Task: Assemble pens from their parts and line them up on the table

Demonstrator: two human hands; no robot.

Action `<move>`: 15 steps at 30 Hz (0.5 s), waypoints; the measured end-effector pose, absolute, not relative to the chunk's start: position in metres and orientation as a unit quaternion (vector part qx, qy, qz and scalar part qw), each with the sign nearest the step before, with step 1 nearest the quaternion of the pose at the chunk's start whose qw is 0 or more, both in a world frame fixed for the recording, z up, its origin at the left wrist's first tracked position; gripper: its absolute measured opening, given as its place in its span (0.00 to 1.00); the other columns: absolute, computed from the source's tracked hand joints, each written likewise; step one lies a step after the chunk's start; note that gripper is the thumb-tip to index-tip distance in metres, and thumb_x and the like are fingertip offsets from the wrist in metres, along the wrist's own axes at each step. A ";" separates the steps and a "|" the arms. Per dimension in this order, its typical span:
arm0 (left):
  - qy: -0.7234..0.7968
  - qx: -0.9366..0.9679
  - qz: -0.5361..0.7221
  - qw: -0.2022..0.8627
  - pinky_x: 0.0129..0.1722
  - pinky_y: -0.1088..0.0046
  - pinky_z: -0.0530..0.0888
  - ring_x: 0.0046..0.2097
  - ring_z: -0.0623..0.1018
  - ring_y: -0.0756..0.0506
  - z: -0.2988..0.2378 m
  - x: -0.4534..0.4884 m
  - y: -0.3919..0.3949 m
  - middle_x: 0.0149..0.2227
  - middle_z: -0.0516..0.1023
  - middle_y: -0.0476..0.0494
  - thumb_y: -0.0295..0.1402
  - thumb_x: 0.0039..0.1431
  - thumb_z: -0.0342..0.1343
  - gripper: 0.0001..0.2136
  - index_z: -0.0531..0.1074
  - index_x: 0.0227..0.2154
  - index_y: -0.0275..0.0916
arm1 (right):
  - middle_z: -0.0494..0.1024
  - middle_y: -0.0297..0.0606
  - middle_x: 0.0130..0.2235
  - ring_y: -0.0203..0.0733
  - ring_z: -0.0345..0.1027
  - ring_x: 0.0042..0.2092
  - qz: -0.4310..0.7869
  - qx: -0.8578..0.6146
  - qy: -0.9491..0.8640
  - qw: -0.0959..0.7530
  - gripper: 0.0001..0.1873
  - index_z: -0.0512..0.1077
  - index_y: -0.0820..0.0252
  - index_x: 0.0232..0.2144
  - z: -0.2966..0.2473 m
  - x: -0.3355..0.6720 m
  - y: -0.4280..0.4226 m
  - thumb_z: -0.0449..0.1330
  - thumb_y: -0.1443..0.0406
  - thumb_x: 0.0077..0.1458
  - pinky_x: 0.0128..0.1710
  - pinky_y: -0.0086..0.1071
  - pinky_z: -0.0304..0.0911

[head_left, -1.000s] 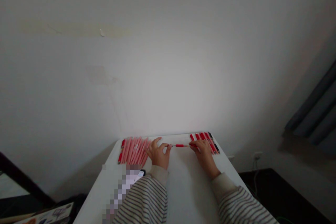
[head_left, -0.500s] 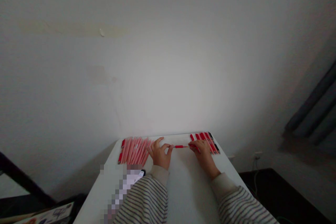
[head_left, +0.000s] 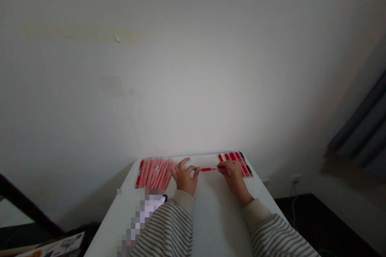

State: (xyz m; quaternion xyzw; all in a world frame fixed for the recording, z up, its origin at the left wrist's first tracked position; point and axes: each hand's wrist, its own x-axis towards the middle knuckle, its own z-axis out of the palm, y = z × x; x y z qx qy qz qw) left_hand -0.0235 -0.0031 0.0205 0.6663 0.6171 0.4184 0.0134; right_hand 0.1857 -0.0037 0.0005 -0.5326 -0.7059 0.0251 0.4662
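Between my two hands a red pen [head_left: 206, 169] lies level, just above the white table [head_left: 208, 217]. My left hand [head_left: 186, 177] pinches its left end with thumb and forefinger, the other fingers raised. At the pen's right end my right hand [head_left: 232, 174] is closed on it, and the fingers hide that end. Left of my left hand lies a spread of pale red pens [head_left: 155, 172] with several darker red pieces at its left edge. Beside and behind my right hand are several red pens [head_left: 238, 160], with black parts at the far right.
A phone-like object [head_left: 150, 207], partly blurred out, lies by my left sleeve. The table's back edge meets a pale wall [head_left: 193, 68]. At the right are a dark curtain [head_left: 362, 116] and a socket with a cord [head_left: 296, 178]; a dark bar [head_left: 30, 204] crosses the lower left.
My left hand has shifted slightly right, and the pen's red part with it. My right hand stays where it was, and the pens on the table have not moved.
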 end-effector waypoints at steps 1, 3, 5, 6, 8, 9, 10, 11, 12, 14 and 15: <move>0.616 0.669 0.416 0.014 0.61 0.40 0.46 0.57 0.66 0.38 0.020 -0.024 -0.003 0.54 0.72 0.46 0.43 0.55 0.56 0.10 0.79 0.26 0.48 | 0.78 0.38 0.36 0.48 0.65 0.43 0.028 -0.532 -0.704 0.469 0.08 0.75 0.52 0.35 0.001 0.185 -0.004 0.56 0.60 0.58 0.45 0.42 0.59; 0.616 0.671 0.412 0.015 0.61 0.40 0.45 0.57 0.66 0.38 0.020 -0.024 -0.003 0.54 0.72 0.46 0.43 0.56 0.55 0.11 0.78 0.25 0.47 | 0.78 0.39 0.35 0.48 0.65 0.43 0.033 -0.528 -0.702 0.477 0.07 0.75 0.53 0.34 0.003 0.183 -0.006 0.57 0.61 0.57 0.45 0.41 0.59; 0.616 0.671 0.412 0.017 0.62 0.39 0.44 0.57 0.66 0.38 0.019 -0.024 -0.003 0.54 0.72 0.46 0.43 0.57 0.54 0.11 0.78 0.25 0.46 | 0.77 0.39 0.36 0.47 0.65 0.44 0.036 -0.524 -0.698 0.487 0.07 0.75 0.53 0.35 0.005 0.182 -0.007 0.57 0.61 0.57 0.45 0.41 0.60; 0.616 0.670 0.414 0.019 0.61 0.39 0.45 0.57 0.67 0.38 0.018 -0.024 -0.003 0.54 0.72 0.46 0.43 0.57 0.54 0.12 0.78 0.25 0.46 | 0.77 0.39 0.36 0.47 0.65 0.44 0.037 -0.522 -0.695 0.493 0.07 0.75 0.53 0.35 0.006 0.181 -0.008 0.57 0.61 0.57 0.45 0.41 0.60; 0.615 0.667 0.420 0.025 0.61 0.41 0.48 0.56 0.67 0.39 0.016 -0.024 -0.001 0.54 0.73 0.46 0.43 0.57 0.54 0.12 0.78 0.25 0.46 | 0.77 0.40 0.36 0.47 0.65 0.44 0.039 -0.521 -0.689 0.502 0.07 0.75 0.53 0.35 0.006 0.180 -0.009 0.58 0.61 0.57 0.45 0.41 0.60; 0.615 0.664 0.424 0.028 0.61 0.42 0.50 0.56 0.68 0.39 0.015 -0.024 0.000 0.53 0.73 0.46 0.43 0.57 0.54 0.12 0.77 0.25 0.46 | 0.77 0.40 0.36 0.47 0.65 0.44 0.042 -0.521 -0.686 0.506 0.07 0.75 0.53 0.34 0.006 0.179 -0.009 0.58 0.60 0.57 0.45 0.41 0.61; 0.615 0.661 0.429 0.029 0.61 0.43 0.52 0.56 0.68 0.40 0.013 -0.024 0.001 0.53 0.73 0.47 0.43 0.57 0.53 0.12 0.77 0.25 0.46 | 0.77 0.40 0.36 0.47 0.65 0.44 0.046 -0.521 -0.685 0.508 0.07 0.75 0.53 0.34 0.005 0.179 -0.009 0.58 0.60 0.57 0.45 0.41 0.61; 0.613 0.659 0.434 0.030 0.60 0.44 0.54 0.55 0.68 0.40 0.012 -0.025 0.002 0.53 0.73 0.47 0.43 0.57 0.53 0.12 0.77 0.25 0.46 | 0.76 0.40 0.36 0.47 0.65 0.44 0.052 -0.520 -0.684 0.508 0.08 0.76 0.54 0.34 0.004 0.179 -0.009 0.58 0.60 0.57 0.45 0.41 0.61; 0.612 0.656 0.440 0.031 0.59 0.45 0.55 0.55 0.69 0.40 0.010 -0.025 0.004 0.53 0.73 0.46 0.44 0.57 0.53 0.13 0.77 0.25 0.45 | 0.76 0.41 0.37 0.47 0.66 0.44 0.058 -0.521 -0.683 0.509 0.08 0.76 0.54 0.34 0.003 0.179 -0.008 0.58 0.59 0.57 0.45 0.41 0.62; 0.607 0.652 0.453 0.033 0.58 0.46 0.57 0.55 0.69 0.40 0.006 -0.026 0.007 0.52 0.73 0.44 0.44 0.57 0.53 0.13 0.77 0.25 0.44 | 0.76 0.41 0.37 0.47 0.66 0.43 0.071 -0.524 -0.680 0.508 0.09 0.76 0.54 0.34 0.000 0.178 -0.007 0.58 0.58 0.57 0.44 0.41 0.62; 0.604 0.650 0.460 0.033 0.58 0.46 0.57 0.55 0.69 0.39 0.004 -0.026 0.009 0.52 0.73 0.44 0.44 0.57 0.53 0.13 0.77 0.26 0.44 | 0.75 0.41 0.37 0.47 0.66 0.43 0.076 -0.527 -0.678 0.507 0.10 0.76 0.54 0.35 -0.001 0.178 -0.007 0.58 0.57 0.57 0.44 0.41 0.63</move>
